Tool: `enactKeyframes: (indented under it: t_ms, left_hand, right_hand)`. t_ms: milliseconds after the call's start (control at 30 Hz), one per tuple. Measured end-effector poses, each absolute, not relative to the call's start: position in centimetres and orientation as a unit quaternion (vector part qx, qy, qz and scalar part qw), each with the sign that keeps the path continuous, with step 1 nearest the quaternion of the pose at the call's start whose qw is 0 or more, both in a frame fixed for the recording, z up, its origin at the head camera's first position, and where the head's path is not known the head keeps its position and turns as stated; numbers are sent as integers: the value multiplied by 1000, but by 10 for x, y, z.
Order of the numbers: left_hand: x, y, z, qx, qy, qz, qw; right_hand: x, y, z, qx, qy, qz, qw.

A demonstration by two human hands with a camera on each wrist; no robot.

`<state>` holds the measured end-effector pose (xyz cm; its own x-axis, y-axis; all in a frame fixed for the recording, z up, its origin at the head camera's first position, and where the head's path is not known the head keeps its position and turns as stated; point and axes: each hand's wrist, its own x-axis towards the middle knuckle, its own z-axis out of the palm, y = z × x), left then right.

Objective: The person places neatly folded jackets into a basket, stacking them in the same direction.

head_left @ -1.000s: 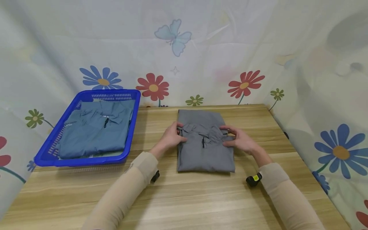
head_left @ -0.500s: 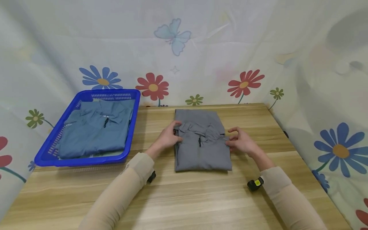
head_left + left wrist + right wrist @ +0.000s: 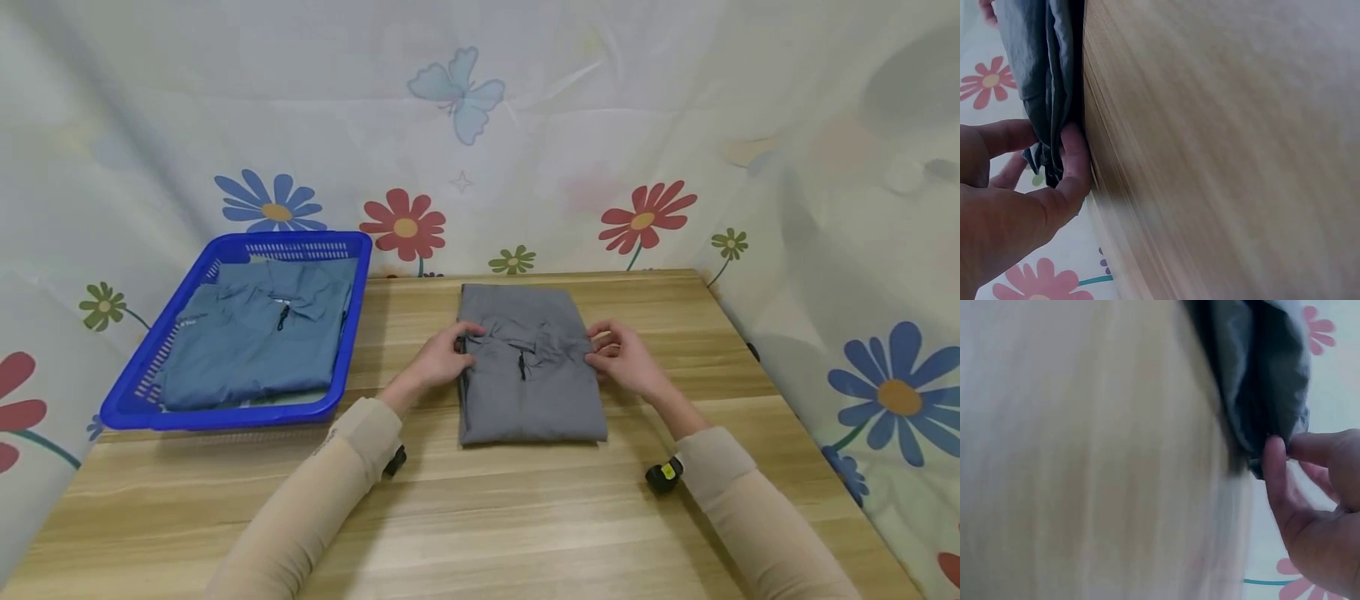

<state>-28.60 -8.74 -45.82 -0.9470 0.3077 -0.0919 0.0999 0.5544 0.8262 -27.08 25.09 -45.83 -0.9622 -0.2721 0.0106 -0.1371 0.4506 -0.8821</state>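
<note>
A grey jacket, folded into a rectangle, lies on the wooden table. Its collar and a short black zipper pull show on top. At its left edge my left hand pinches the folded layers; in the left wrist view the jacket's stacked folds sit between thumb and fingers. On the opposite side my right hand grips the right edge near the collar. The right wrist view shows that thumb and forefinger meeting on the jacket's edge.
A blue plastic basket stands at the left of the table, holding folded blue-grey garments, the top one with a collar and zipper pull. Behind the table hangs a flower-printed curtain. A black wrist device sits under the right sleeve.
The jacket has shifted slightly left. My right hand opened a little at its right edge half a second ago and now pinches that edge again; my left hand stayed on the left edge.
</note>
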Motion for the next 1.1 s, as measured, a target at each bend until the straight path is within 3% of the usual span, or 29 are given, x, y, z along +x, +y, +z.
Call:
enactKeyframes:
  t_ms: [133,500,1100]
  left_hand:
    - [-287,-86,-458,112,882,443,118]
    - [-291,-87,-456,83,863,480,135]
    - [-287,-99,-449,65,865,488,96]
  right_hand:
    - [-273,251,-464,-124,884,-447,59]
    - [-287,246,-467,-131,852,-485,148]
    - [-279,223,-458,-88,818,-551,144]
